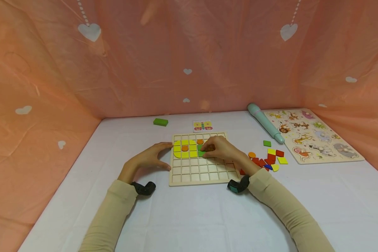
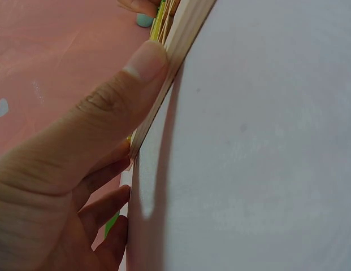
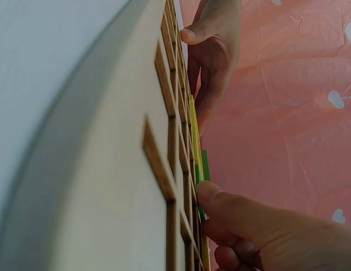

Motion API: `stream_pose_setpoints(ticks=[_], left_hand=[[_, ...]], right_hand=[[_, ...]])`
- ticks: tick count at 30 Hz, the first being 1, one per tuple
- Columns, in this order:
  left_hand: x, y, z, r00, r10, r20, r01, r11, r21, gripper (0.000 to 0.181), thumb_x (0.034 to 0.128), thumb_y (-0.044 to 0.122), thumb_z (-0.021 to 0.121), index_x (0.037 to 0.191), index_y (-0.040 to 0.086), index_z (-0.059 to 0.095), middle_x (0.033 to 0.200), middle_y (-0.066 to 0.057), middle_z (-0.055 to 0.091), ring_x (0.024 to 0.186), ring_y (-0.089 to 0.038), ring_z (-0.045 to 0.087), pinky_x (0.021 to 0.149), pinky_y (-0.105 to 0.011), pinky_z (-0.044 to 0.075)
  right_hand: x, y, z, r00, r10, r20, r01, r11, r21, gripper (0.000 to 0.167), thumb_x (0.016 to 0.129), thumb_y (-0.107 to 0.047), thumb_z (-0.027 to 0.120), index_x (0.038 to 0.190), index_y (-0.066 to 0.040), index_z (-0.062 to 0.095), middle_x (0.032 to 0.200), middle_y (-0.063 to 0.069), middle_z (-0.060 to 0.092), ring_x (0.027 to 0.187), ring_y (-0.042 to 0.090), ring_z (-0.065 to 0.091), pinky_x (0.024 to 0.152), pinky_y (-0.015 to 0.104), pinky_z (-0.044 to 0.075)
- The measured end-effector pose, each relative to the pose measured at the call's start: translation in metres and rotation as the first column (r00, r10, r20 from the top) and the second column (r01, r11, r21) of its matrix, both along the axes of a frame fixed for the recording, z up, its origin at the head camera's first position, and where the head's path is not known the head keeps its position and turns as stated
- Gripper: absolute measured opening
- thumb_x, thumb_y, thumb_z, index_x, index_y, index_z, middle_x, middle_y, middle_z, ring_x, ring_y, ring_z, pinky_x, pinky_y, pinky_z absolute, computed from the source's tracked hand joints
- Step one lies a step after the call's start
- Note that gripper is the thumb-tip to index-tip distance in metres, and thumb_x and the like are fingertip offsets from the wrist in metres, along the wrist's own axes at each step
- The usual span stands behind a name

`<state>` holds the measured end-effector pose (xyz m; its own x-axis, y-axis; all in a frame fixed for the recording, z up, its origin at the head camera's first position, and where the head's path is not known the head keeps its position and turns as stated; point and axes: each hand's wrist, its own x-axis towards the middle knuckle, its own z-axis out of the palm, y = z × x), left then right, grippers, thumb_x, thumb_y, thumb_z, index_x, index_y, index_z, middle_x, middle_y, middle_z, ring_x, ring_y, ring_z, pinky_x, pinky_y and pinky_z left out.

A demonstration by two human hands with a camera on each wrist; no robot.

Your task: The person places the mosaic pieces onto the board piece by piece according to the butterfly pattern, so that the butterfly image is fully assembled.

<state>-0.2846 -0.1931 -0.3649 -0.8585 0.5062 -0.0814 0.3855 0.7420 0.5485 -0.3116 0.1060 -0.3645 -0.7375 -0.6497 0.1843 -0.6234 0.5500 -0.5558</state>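
Observation:
A wooden grid board (image 1: 204, 176) lies on the white table, its upper left cells filled with yellow tiles (image 1: 193, 154) around an orange disc (image 1: 184, 148). Along the board's left edge, my left hand (image 1: 151, 156) touches the wood with its thumb and fingers spread apart. My right hand (image 1: 219, 148) is over the upper middle cells, pinching a green square tile (image 3: 206, 165) by the thumb and fingertips. Green also shows in the cells beside those fingers (image 1: 210, 142). Another orange disc (image 1: 200, 141) sits just above there. Part of the board is hidden under the right hand.
Behind the board lies a small pattern card (image 1: 203, 126), with a green block (image 1: 160, 122) to its left. Loose red, yellow, orange and blue tiles (image 1: 271, 157) lie to the right. Beyond them are a mint-green stick-shaped object (image 1: 266, 123) and an animal puzzle board (image 1: 315, 138).

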Motion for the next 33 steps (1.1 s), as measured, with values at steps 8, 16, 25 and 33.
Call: stream_pose_setpoints(ticks=[8, 16, 25, 33], left_hand=[[0.000, 0.000, 0.001, 1.000, 0.000, 0.006, 0.000, 1.000, 0.000, 0.092, 0.0685, 0.034, 0.083, 0.143, 0.006, 0.036, 0.150, -0.013, 0.030, 0.139, -0.032, 0.021, 0.114, -0.048, 0.018], [0.000, 0.000, 0.000, 1.000, -0.004, -0.003, 0.004, 1.000, -0.013, 0.092, 0.0690, 0.034, 0.082, 0.143, 0.006, 0.036, 0.150, -0.013, 0.030, 0.139, -0.031, 0.021, 0.113, -0.048, 0.018], [0.001, -0.002, 0.001, 1.000, 0.019, 0.006, -0.019, 1.000, -0.020, 0.093, 0.0686, 0.036, 0.082, 0.144, 0.008, 0.035, 0.150, -0.013, 0.029, 0.139, -0.032, 0.021, 0.113, -0.050, 0.018], [0.003, -0.005, 0.003, 1.000, 0.028, 0.007, -0.027, 0.999, -0.021, 0.094, 0.0687, 0.035, 0.082, 0.144, 0.007, 0.034, 0.150, -0.014, 0.029, 0.139, -0.034, 0.020, 0.113, -0.051, 0.018]], right_hand=[[-0.001, 0.000, -0.002, 1.000, -0.008, 0.011, 0.008, 1.000, 0.000, 0.021, 0.079, -0.021, 0.075, 0.096, -0.010, 0.074, 0.095, -0.001, 0.067, 0.090, 0.014, 0.056, 0.081, 0.029, 0.047], [0.003, 0.010, 0.019, 0.999, -0.046, -0.019, 0.041, 0.982, -0.182, 0.028, 0.079, -0.016, 0.075, 0.103, -0.002, 0.069, 0.099, 0.010, 0.068, 0.086, 0.021, 0.058, 0.078, 0.035, 0.051], [0.005, 0.074, 0.041, 0.977, -0.209, 0.035, 0.204, 0.886, -0.416, 0.035, 0.084, -0.008, 0.069, 0.116, 0.004, 0.061, 0.115, 0.020, 0.061, 0.103, 0.035, 0.058, 0.087, 0.024, 0.051], [0.011, 0.141, 0.032, 0.916, -0.398, 0.049, 0.397, 0.884, -0.247, 0.042, 0.088, -0.017, 0.066, 0.124, 0.002, 0.056, 0.122, 0.022, 0.057, 0.111, 0.035, 0.054, 0.086, 0.016, 0.049]])
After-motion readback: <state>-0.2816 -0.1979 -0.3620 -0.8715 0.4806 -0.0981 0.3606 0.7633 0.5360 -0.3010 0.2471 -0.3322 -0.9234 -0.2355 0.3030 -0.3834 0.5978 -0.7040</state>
